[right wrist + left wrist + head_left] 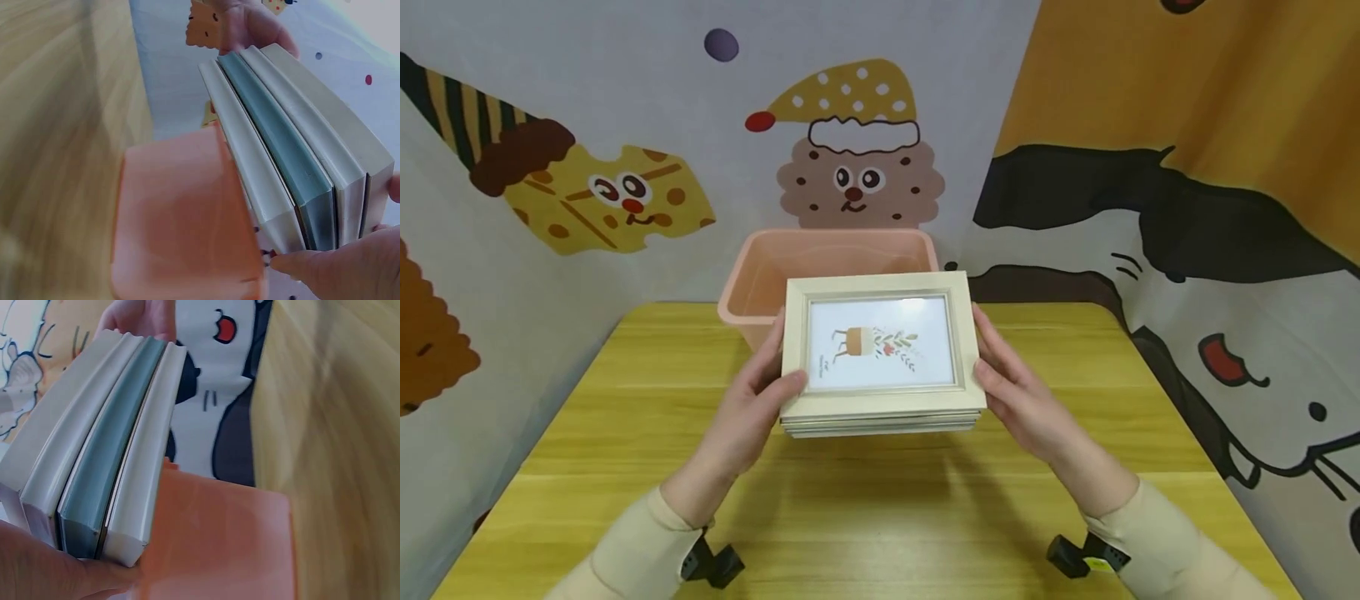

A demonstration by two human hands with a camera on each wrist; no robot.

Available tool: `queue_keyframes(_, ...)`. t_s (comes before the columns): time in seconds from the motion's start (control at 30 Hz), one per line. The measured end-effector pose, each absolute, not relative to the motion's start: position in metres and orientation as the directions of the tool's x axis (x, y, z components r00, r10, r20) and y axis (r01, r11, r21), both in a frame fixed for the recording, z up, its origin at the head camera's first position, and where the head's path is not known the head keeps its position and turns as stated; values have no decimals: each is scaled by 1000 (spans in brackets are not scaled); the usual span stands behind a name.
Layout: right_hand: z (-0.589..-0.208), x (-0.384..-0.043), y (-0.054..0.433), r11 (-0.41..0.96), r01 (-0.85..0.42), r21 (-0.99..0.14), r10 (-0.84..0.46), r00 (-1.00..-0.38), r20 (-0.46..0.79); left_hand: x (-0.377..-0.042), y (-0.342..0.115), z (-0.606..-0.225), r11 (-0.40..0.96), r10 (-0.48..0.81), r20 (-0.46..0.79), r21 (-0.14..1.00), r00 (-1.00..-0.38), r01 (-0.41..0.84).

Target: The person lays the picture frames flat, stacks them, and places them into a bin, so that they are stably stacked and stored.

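Both hands hold a stack of several picture frames [880, 402] level above the table, in front of the pink bin. The top frame is cream and shows a print of a vase with flowers. My left hand [752, 400] grips the stack's left end, its thumb on the top frame's edge. At the opposite end, my right hand [1018, 392] grips the stack with thumb and fingers along the side. In the left wrist view a blue-grey picture frame [112, 450] sits between white ones. The same stack's white frame [250, 150] shows in the right wrist view.
A pink plastic bin [737, 279] stands at the table's far edge, partly hidden behind the stack. The wooden table [880, 508] spreads below both arms. A cartoon-print curtain [647, 50] hangs behind and at the sides.
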State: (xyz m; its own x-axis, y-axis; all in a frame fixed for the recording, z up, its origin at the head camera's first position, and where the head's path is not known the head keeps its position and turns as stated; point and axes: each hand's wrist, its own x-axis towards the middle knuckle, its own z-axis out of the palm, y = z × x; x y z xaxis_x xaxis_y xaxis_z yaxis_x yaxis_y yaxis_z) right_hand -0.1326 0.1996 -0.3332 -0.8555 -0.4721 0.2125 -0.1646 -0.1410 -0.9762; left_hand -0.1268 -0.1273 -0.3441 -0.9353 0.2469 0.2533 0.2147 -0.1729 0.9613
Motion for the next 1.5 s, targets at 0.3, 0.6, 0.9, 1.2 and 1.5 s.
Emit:
queue_keyframes(0.3, -307, -138, 196, -130, -173, -976, -506, -835, 215, -125, -131, -318, -165, 245, 197, 973, -949, 159)
queue_keyframes(0.6, -287, -150, 193, -149, -221, -964, -524, -809, 266, -131, -136, -289, -156, 251, 200, 974, -947, 164)
queue_keyframes(0.9, -268, -174, 187, -178, -215, -960, -539, -795, 278, -155, -141, -266, -172, 280, 295, 952, -914, 254)
queue_keyframes(1.2, -255, -204, 179, -228, -153, -962, -559, -788, 258, -182, -144, -248, -137, 254, 213, 973, -943, 183)
queue_keyframes(1.5, -253, -243, 165, -259, -54, -964, -548, -814, 192, -218, -154, -247, -170, 239, 160, 978, -958, 121)
